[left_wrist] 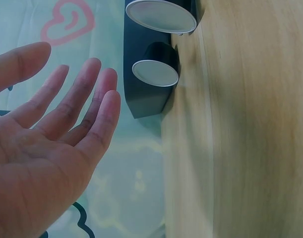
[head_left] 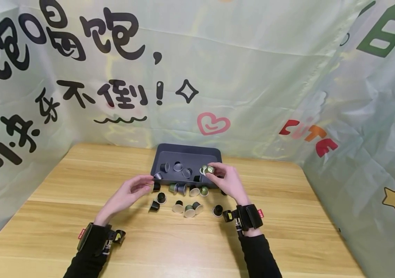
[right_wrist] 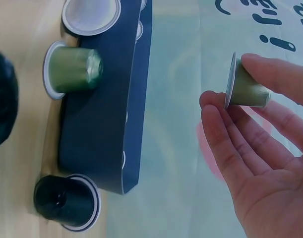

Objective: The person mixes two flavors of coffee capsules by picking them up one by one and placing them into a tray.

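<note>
My right hand (head_left: 230, 182) is raised over the right front part of the dark tray (head_left: 190, 148). Between its thumb and fingers it pinches a green coffee capsule (right_wrist: 249, 89) with a pale lid. The left hand (head_left: 128, 196) hovers by the tray's front left corner, palm turned inward and holding nothing. In the left wrist view its fingers (left_wrist: 109, 111) are loosely extended, with a black capsule (left_wrist: 156, 72) beyond them in front of the tray. Several capsules, such as a clear-rimmed one (head_left: 178, 166), lie inside the tray.
In front of the tray, several capsules lie scattered on the wooden table (head_left: 169, 247): black ones (head_left: 218, 210), a green one (right_wrist: 72, 72) and grey ones. A printed cloth backdrop (head_left: 260, 96) rises right behind the tray and along both sides of the table.
</note>
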The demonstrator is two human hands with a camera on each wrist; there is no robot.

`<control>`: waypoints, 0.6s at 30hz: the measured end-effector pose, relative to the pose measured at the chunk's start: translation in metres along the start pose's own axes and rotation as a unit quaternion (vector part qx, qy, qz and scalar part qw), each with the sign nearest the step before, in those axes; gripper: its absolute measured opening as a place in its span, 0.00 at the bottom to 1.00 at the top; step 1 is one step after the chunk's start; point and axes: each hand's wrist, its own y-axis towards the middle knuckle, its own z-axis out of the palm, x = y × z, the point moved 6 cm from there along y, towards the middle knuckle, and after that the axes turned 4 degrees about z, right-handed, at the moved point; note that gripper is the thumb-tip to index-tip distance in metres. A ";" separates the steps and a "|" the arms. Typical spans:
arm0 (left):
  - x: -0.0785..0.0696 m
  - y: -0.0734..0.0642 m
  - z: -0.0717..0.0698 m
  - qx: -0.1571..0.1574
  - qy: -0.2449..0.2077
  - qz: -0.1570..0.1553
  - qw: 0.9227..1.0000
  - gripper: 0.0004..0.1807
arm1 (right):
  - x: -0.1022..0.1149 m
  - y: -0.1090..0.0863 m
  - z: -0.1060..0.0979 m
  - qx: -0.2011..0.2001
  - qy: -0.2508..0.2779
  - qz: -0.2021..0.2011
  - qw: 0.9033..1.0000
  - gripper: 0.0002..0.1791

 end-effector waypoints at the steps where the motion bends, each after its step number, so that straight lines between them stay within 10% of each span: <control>1: 0.000 0.000 0.000 0.000 0.000 0.000 1.000 0.25 | 0.001 0.001 0.000 0.001 -0.001 -0.003 1.000 0.20; 18: 0.002 0.000 0.001 0.005 0.000 0.006 1.000 0.25 | 0.009 0.013 0.007 0.003 0.014 -0.011 1.000 0.19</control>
